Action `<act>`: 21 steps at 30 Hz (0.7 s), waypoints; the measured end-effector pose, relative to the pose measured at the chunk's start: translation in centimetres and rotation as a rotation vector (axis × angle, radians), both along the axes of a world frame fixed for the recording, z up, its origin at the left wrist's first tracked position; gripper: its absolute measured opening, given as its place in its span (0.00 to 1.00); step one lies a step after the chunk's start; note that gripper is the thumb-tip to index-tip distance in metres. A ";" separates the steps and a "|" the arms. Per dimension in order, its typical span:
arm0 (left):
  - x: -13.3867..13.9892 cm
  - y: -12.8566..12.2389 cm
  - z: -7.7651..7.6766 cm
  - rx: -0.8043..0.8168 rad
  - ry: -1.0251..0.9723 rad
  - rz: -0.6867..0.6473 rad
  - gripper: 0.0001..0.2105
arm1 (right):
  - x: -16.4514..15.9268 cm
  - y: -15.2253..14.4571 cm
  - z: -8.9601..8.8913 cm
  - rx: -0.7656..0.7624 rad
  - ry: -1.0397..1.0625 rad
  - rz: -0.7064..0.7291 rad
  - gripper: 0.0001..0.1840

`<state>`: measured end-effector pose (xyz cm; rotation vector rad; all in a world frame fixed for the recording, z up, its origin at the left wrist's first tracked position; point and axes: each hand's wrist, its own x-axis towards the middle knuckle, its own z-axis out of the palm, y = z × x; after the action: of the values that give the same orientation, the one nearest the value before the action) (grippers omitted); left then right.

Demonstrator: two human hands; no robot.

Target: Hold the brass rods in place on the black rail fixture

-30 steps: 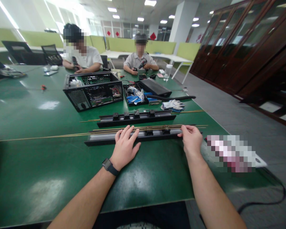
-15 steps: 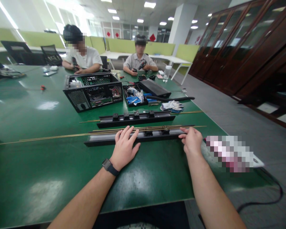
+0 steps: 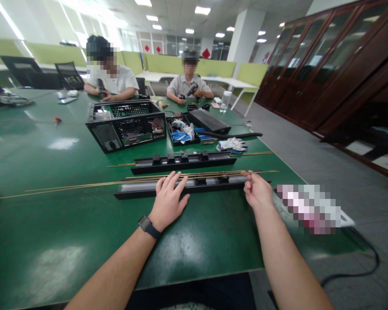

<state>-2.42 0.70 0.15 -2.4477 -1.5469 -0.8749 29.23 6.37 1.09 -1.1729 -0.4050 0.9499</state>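
A long black rail (image 3: 139, 188) with a pale inner strip lies across the green table in front of me. Thin brass-coloured rods (image 3: 74, 186) run along its far side and stick out well past its left end. My left hand (image 3: 170, 196) rests with fingers spread over the rail and rods, a dark watch (image 3: 145, 222) on its wrist. Near the rail's right end, my right hand (image 3: 258, 189) is closed, its fingertips at the rods; how many it pinches I cannot tell. Between the hands, small black blocks (image 3: 201, 180) sit on the rail.
Behind lies a second black rail (image 3: 184, 163) with several black blocks. Farther off are an open computer case (image 3: 126, 127), a tray of gloves (image 3: 183, 133), loose gloves (image 3: 233, 145) and a black box (image 3: 208, 119). A blurred-out object (image 3: 310, 209) with a cable is right. Two people sit opposite.
My right hand has shifted slightly up toward the rods, its fingertips now on them instead of at the rail's edge. My left hand stays put.
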 end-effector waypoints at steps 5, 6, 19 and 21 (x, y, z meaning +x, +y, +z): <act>0.0 0.0 -0.1 0.004 -0.010 0.001 0.26 | 0.1 0.1 -0.2 -0.007 -0.043 -0.006 0.09; 0.0 0.0 -0.1 0.005 -0.011 0.000 0.26 | 0.1 0.2 -0.3 -0.010 -0.054 -0.015 0.10; 0.0 -0.1 0.0 -0.002 -0.007 -0.001 0.26 | 0.0 0.2 0.5 -0.040 -0.029 -0.067 0.06; 0.0 -0.1 0.0 -0.002 -0.009 0.000 0.26 | 0.1 0.2 0.5 -0.045 -0.029 -0.069 0.08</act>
<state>-2.46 0.62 0.17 -2.4484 -1.5510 -0.8864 29.32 6.59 1.61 -1.2353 -0.3661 0.8866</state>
